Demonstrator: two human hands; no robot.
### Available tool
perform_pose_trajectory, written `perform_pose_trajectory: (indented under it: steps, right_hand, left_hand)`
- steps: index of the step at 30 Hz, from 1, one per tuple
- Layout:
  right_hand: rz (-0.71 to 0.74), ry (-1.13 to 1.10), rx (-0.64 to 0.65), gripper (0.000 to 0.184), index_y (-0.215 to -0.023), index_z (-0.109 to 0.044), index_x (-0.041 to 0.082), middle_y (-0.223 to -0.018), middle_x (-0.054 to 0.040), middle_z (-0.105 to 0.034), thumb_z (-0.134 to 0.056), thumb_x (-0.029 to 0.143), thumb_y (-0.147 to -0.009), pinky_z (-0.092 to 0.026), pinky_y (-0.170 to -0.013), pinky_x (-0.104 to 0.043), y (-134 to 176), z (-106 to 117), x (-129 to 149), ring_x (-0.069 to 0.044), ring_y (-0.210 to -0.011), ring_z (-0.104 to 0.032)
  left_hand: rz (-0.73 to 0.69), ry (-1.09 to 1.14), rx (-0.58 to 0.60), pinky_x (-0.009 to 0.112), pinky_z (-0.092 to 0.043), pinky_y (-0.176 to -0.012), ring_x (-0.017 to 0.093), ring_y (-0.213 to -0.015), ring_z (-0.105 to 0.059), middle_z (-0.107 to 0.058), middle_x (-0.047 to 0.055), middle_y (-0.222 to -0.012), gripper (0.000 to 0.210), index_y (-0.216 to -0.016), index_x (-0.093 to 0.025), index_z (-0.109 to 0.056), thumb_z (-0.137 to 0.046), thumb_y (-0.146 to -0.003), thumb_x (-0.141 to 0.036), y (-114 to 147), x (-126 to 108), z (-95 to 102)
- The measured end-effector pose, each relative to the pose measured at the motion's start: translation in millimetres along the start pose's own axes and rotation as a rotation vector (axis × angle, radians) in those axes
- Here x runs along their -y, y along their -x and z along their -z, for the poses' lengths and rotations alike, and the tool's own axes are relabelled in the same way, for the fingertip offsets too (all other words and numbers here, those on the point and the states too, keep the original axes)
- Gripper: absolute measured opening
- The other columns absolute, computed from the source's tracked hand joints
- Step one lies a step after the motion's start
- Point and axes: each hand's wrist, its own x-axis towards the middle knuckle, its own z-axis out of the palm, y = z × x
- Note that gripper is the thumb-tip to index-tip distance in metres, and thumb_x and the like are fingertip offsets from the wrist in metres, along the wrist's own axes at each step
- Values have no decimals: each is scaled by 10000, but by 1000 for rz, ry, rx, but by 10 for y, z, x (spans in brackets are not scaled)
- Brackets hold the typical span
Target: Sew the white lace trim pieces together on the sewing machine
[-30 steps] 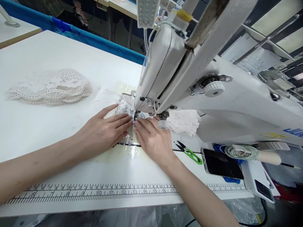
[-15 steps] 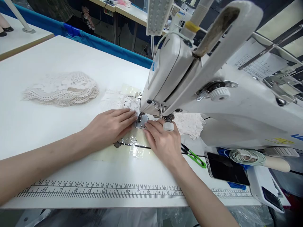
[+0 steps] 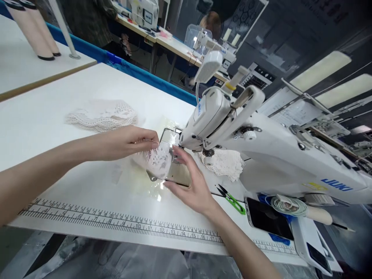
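Note:
In front of the sewing machine [image 3: 212, 120], a white lace piece [image 3: 158, 161] hangs from my left hand [image 3: 136, 141], pinched between thumb and fingers. My right hand [image 3: 190, 180] is at the lace's right side, thumb and fingers spread apart, holding nothing that I can see. Beneath lies the metal needle plate area [image 3: 180, 173], partly covered by the lace and my right hand. A stack of scalloped white lace [image 3: 101, 114] lies on the table to the left. More lace pieces [image 3: 225, 164] rest under the machine's arm.
Green-handled thread snips [image 3: 234, 203] lie right of my right hand, with a black phone [image 3: 269, 219] beyond them. A printed ruler strip [image 3: 139, 226] runs along the table's front edge. Coiled pale cord [image 3: 287, 205] sits beside the phone. Another person [image 3: 87, 23] is across the aisle.
Both hands were flat by the needle over the lace. Now the left has lifted the lace off the machine bed, and the right has opened and turned. The view has shifted, showing more room.

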Motion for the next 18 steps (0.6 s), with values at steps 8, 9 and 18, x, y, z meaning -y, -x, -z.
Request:
perform_pose_trajectory:
  steps: [8, 9, 18]
  right_hand:
    - [-506, -738, 252, 458, -912, -756, 227, -884, -20, -702, -826, 652, -759, -516, -815, -306, -658, -296, 427, -159, -825, -634]
    - [-510, -760, 266, 450, -859, -746, 226, -847, -8, -681, -852, 642, -723, -490, -757, -285, -725, -357, 448, -143, -776, -602]
    - [-444, -635, 326, 301, -745, -736, 218, -747, 25, -684, -873, 485, -717, -360, -622, -243, -1083, -741, 586, -99, -663, -507]
  left_hand:
    - [-27, 115, 89, 255, -412, -613, 161, -713, -568, -640, 6, -773, 451, -885, -235, -736, -549, -943, -642, 307, 102, 368]
    - [-15, 144, 85, 251, -423, -619, 162, -724, -578, -653, 9, -786, 441, -897, -237, -745, -573, -934, -642, 359, 149, 408]
    - [127, 262, 12, 213, -477, -654, 123, -738, -589, -698, -19, -881, 249, -1048, -224, -717, -590, -999, -432, 996, 662, 625]
